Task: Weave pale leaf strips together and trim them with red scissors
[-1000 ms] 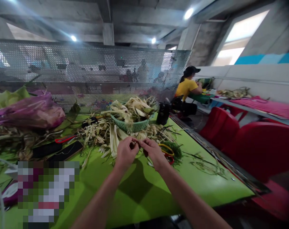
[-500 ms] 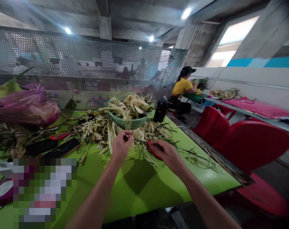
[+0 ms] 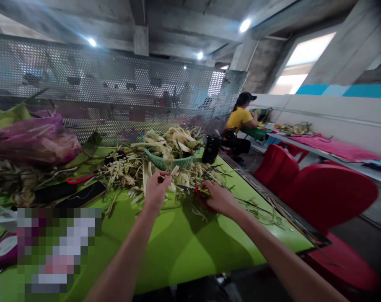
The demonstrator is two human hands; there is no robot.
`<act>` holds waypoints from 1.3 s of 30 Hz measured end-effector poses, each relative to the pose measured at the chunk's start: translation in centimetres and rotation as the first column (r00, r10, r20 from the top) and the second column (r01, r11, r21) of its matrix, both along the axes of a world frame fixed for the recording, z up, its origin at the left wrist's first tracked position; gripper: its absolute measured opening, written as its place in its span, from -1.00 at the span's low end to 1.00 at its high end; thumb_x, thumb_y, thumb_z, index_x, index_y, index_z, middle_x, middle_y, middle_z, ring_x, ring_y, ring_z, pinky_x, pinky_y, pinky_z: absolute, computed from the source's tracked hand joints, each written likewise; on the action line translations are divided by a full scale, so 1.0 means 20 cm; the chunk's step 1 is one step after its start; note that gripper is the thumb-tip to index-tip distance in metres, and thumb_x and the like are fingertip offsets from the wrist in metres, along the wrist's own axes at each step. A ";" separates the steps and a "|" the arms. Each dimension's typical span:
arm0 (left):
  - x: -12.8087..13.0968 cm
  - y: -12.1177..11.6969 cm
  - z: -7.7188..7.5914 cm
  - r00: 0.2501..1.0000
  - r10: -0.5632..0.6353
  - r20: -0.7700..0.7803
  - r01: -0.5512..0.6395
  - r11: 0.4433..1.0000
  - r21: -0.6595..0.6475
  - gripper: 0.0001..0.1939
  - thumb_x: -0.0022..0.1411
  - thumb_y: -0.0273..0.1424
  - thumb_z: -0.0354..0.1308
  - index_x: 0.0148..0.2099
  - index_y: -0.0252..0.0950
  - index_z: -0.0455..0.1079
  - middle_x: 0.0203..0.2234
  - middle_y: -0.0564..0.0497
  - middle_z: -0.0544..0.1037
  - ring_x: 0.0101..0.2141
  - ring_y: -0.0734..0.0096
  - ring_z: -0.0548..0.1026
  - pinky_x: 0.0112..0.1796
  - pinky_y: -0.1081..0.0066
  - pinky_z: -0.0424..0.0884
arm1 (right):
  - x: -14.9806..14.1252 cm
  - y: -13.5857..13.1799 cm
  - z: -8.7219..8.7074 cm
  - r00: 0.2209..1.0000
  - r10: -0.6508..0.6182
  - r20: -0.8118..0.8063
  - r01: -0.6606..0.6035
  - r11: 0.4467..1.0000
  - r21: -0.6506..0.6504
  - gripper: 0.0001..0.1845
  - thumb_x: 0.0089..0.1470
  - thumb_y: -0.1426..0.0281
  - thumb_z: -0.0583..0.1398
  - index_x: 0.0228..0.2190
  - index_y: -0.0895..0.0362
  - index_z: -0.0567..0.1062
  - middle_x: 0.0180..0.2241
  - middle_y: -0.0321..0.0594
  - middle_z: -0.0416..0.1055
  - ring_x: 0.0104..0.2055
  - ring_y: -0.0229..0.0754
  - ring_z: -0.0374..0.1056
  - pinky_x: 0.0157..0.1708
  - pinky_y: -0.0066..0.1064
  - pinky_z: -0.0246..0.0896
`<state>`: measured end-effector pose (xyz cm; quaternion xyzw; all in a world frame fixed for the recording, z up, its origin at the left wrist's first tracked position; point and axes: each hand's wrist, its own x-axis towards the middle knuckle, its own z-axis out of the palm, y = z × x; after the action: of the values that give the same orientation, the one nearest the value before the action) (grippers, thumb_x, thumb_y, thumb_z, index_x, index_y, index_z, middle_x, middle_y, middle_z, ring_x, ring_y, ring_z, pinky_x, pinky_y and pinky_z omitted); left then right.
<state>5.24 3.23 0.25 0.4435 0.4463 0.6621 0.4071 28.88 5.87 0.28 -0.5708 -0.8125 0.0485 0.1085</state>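
Note:
My left hand (image 3: pixel 158 188) is closed, fingers pinching a small pale strip of dried husk (image 3: pixel 174 170) that sticks up past the fingertips. My right hand (image 3: pixel 221 198) grips red-handled scissors (image 3: pixel 197 193), the blades pointing left toward the left hand. A gap separates the blade tips from the strip. Just beyond both hands lies a heap of dried husk scraps (image 3: pixel 206 170) on the green table (image 3: pixel 177 260). Behind it stands a green plastic basket (image 3: pixel 185 162) piled with dried husks (image 3: pixel 174 140).
A pink plastic bag (image 3: pixel 39 138) lies at left, near a red-handled cutter (image 3: pixel 80 179) and a dark phone-like slab (image 3: pixel 86 195). A black camera-like device (image 3: pixel 211 149) stands right of the basket. Red chairs (image 3: pixel 328 193) flank the table; a person in yellow (image 3: pixel 239 118) sits farther back.
The right hand has gone from loosely over the scissors to gripping them, lifted slightly. The pale strip now shows above my left fingers, which shifted slightly left.

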 end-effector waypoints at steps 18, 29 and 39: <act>-0.01 0.00 0.01 0.960 -0.027 0.279 0.044 0.998 -0.055 -0.80 -0.08 -0.31 0.28 -0.42 -0.31 0.38 -0.60 0.12 0.33 -0.57 0.59 0.24 -0.52 0.50 0.15 | 0.09 -0.04 0.03 0.859 0.168 -0.484 -0.228 0.971 -0.067 -0.32 -0.06 0.19 0.26 0.09 0.08 0.22 -0.04 -0.08 0.36 -0.05 -0.01 0.32 -0.11 -0.26 0.25; -0.01 0.01 0.01 0.826 -0.065 0.560 0.152 0.982 -0.110 -0.75 -0.20 -0.38 0.37 -0.41 -0.34 0.44 -0.58 0.12 0.45 -0.57 0.64 0.36 -0.52 0.59 0.24 | -0.02 -0.05 -0.05 0.963 0.203 -0.179 -0.080 0.843 0.531 -0.53 -0.03 0.22 0.25 -0.07 0.10 0.39 -0.18 -0.09 0.38 -0.24 -0.03 0.38 -0.32 -0.31 0.29; 0.01 0.02 -0.02 0.786 -0.093 0.611 0.197 0.975 -0.106 -0.74 -0.23 -0.39 0.39 -0.42 -0.36 0.46 -0.57 0.09 0.46 -0.56 0.63 0.36 -0.53 0.59 0.24 | -0.07 -0.05 -0.08 0.959 0.231 -0.165 -0.097 0.813 0.574 -0.54 -0.03 0.27 0.27 -0.05 0.07 0.39 -0.17 -0.12 0.38 -0.19 -0.05 0.37 -0.23 -0.29 0.31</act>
<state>5.36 3.73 -0.19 0.2078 0.3111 0.6962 0.6127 27.43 4.89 -1.39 -0.4315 -0.8194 -0.1177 0.3585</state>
